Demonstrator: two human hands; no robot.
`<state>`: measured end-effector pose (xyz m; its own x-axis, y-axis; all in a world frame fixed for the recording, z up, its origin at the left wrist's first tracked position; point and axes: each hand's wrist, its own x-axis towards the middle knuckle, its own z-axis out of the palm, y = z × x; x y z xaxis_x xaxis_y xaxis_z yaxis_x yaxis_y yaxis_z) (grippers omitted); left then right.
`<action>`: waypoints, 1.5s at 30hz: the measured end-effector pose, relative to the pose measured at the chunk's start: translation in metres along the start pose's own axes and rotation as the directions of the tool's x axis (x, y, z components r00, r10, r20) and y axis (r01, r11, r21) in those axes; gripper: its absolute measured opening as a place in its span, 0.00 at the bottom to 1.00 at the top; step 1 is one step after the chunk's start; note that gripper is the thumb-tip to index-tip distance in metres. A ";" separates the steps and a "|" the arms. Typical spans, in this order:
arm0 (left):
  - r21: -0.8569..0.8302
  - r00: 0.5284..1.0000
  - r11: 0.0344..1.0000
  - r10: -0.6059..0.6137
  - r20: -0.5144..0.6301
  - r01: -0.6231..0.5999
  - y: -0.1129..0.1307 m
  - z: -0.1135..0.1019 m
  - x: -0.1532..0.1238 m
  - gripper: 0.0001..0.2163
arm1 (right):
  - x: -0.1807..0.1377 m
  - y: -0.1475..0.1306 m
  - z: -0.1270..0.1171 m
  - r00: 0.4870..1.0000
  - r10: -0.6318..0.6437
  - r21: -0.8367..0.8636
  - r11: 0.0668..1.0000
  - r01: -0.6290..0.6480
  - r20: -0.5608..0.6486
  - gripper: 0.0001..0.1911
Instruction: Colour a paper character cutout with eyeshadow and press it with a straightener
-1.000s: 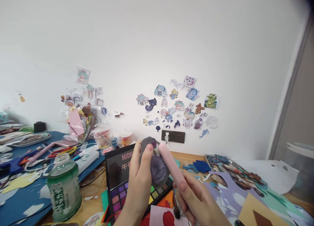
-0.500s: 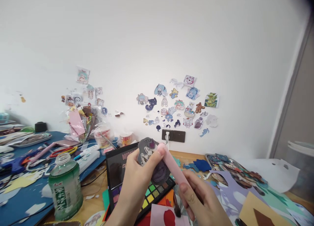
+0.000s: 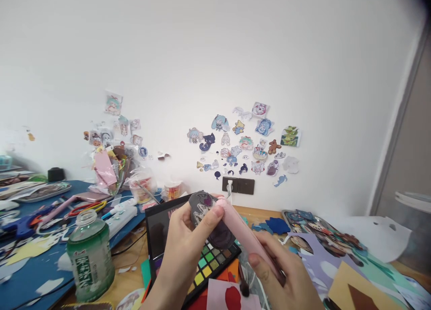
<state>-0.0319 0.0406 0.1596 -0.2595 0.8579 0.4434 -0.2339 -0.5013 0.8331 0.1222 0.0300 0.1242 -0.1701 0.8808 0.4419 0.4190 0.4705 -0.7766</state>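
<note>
My left hand (image 3: 185,238) is closed on a dark grey cutout figure (image 3: 220,236) with white and purple painted parts, held up above the desk. Its thumb presses near the tip of a long, flat, pink bar-shaped tool (image 3: 240,229), whose exact kind I cannot make out. Around the lower end of this bar my right hand (image 3: 283,274) is wrapped, thumb on the near side. The bar's tip touches or overlaps the cutout's right edge. Behind and below the hands lies an open black palette (image 3: 160,233) with coloured pans, partly hidden by my left arm.
A green-tinted open jar (image 3: 89,260) stands at left. Beyond it are a white power strip (image 3: 121,220), red-handled scissors (image 3: 81,210) and a blue tool (image 3: 22,227). A makeup brush (image 3: 244,283) lies below my hands. Paper scraps and a tray of cutouts (image 3: 323,227) cover the right side.
The grey cutout has tilted and dropped slightly. The pink bar shows more of its side, and my right hand has shifted a little right and down along with it.
</note>
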 end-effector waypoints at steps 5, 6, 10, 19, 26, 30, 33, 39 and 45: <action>0.000 0.999 0.999 -0.036 -0.010 0.036 -0.006 0.000 0.002 0.13 | -0.001 -0.001 0.002 0.999 -0.001 0.032 0.999 0.002 -0.037 0.19; -0.007 0.999 0.999 -0.049 -0.019 0.049 -0.009 0.002 0.002 0.13 | 0.000 0.000 0.002 0.999 0.004 0.056 0.998 -0.001 -0.048 0.19; -0.115 0.993 0.993 -0.015 0.120 0.029 -0.014 0.017 -0.001 0.17 | 0.004 0.003 -0.004 0.997 0.062 0.204 0.978 -0.051 -0.047 0.19; 0.054 0.990 0.997 0.039 0.137 -0.047 -0.010 0.014 -0.002 0.10 | 0.009 0.007 -0.020 0.995 0.078 0.366 0.925 -0.098 0.070 0.21; 0.016 0.992 0.998 0.050 0.120 -0.053 -0.016 0.010 -0.003 0.09 | 0.011 0.006 -0.022 0.990 0.128 0.382 0.914 -0.140 0.055 0.24; -0.059 0.995 0.996 0.064 0.073 -0.060 -0.016 0.009 -0.002 0.08 | 0.013 0.007 -0.022 0.983 0.182 0.443 0.880 -0.171 0.017 0.23; -0.038 0.996 0.998 0.061 0.061 -0.059 -0.015 0.008 -0.002 0.08 | 0.012 0.007 -0.022 0.987 0.150 0.469 0.868 -0.163 0.065 0.24; 0.037 0.997 0.998 0.040 0.066 -0.043 -0.009 0.014 -0.006 0.10 | 0.008 0.009 -0.017 0.979 0.064 0.427 0.893 -0.143 0.192 0.22; 0.087 0.997 0.993 0.073 0.029 -0.075 -0.006 0.018 -0.010 0.10 | 0.007 0.009 -0.017 0.989 0.087 0.379 0.917 -0.127 0.122 0.20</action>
<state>-0.0109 0.0367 0.1561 -0.2488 0.8220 0.5123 -0.1314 -0.5526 0.8230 0.1398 0.0393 0.1277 -0.2401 0.9184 0.3145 0.0682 0.3392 -0.9383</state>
